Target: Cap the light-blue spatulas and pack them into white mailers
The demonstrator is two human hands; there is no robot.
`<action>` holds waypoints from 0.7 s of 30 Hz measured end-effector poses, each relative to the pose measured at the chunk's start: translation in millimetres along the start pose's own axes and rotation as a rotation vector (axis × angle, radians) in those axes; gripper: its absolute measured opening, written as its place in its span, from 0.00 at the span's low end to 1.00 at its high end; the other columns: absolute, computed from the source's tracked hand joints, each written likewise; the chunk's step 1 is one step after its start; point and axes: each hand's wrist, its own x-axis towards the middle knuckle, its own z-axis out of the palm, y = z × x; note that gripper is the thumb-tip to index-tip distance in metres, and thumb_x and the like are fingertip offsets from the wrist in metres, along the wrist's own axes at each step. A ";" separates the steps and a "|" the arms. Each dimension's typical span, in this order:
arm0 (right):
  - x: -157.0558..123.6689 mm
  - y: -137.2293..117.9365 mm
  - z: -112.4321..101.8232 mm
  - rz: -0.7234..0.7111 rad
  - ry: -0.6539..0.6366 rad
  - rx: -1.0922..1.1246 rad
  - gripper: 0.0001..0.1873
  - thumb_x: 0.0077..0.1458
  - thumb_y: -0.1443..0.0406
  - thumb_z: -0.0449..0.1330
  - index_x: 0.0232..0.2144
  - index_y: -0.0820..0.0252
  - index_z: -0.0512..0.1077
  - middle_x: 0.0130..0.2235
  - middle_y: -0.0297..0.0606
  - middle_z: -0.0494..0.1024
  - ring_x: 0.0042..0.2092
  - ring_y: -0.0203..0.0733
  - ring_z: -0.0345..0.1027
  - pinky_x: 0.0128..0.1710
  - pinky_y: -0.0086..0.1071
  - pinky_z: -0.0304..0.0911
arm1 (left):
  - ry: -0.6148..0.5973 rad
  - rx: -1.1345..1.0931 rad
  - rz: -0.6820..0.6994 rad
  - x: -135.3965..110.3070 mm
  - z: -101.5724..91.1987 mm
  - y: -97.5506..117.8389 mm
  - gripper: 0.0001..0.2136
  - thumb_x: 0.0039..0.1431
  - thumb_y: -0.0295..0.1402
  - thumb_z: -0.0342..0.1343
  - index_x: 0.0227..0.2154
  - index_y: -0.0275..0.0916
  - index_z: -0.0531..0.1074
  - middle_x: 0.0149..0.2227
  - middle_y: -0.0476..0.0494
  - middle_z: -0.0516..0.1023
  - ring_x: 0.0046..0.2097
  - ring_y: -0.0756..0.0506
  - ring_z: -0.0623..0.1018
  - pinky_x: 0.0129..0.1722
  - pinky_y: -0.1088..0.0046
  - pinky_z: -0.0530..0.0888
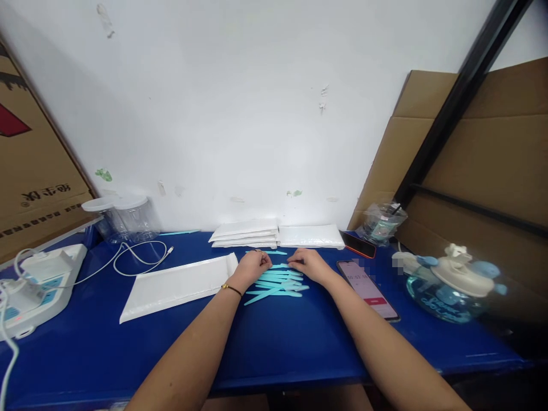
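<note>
Blue, glossy surface up front, bare along the near edge between the two forearms. Next up: loose pile of slim turquoise plastic-looking strips, lying crosswise, overlapping, near ones skewed, ends uneven. Both bare hands work at its far side. Left hand, dark beaded bracelet on the wrist, fingertips bunched at the left end of the farthest strip in the pile; right hand, thumb and finger curled in at the right end of it. Grip: both look like light pinches, but can't tell whether either is actually grasping the strip or just touching it; contact too small to read. Left of the pile, flat white glossy envelope lies at a slant, near end toward the left. Right, past the forearm, lit-screen phone, face up. My read on the step: handling strips singly at the pile's far side, maybe straightening them. Next move would call for a fine two-ended pinch, level, without dragging neighbours. Just beyond the hands, one separate turquoise strip, crosswise too. Farther, stacked white envelopes and another white stack beside it, near the scuffed white wall.
</note>
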 end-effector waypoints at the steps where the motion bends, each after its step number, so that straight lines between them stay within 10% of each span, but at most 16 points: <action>1: -1.9 3.6 -7.6 0.033 0.057 -0.010 0.09 0.53 0.65 0.57 0.34 0.57 0.78 0.35 0.38 0.77 0.37 0.39 0.70 0.39 0.30 0.62 | 0.039 0.041 0.011 -0.7 -0.4 1.0 0.09 0.54 0.37 0.52 0.33 0.40 0.75 0.37 0.45 0.76 0.40 0.45 0.74 0.39 0.72 0.69; 7: -20.6 35.6 -45.3 0.316 0.158 -0.171 0.08 0.47 0.66 0.60 0.31 0.58 0.78 0.32 0.38 0.78 0.33 0.41 0.70 0.34 0.31 0.62 | 0.068 0.177 0.041 -3.8 -1.1 1.7 0.18 0.61 0.41 0.45 0.51 0.43 0.68 0.54 0.43 0.68 0.54 0.42 0.66 0.52 0.66 0.64; 12: -19.4 38.6 -30.7 0.341 -0.025 -0.115 0.05 0.42 0.69 0.62 0.26 0.59 0.78 0.26 0.37 0.78 0.28 0.39 0.69 0.27 0.29 0.59 | 0.017 0.188 0.080 -5.0 -1.9 1.2 0.19 0.62 0.44 0.41 0.49 0.45 0.70 0.53 0.44 0.71 0.54 0.41 0.67 0.51 0.64 0.64; 21: -2.8 20.8 -4.3 0.263 0.052 0.072 0.08 0.45 0.67 0.61 0.30 0.59 0.79 0.30 0.37 0.80 0.31 0.39 0.71 0.32 0.29 0.63 | -0.059 0.183 0.130 -8.8 -1.9 11.3 0.23 0.60 0.48 0.41 0.52 0.45 0.67 0.55 0.43 0.68 0.56 0.40 0.64 0.52 0.64 0.63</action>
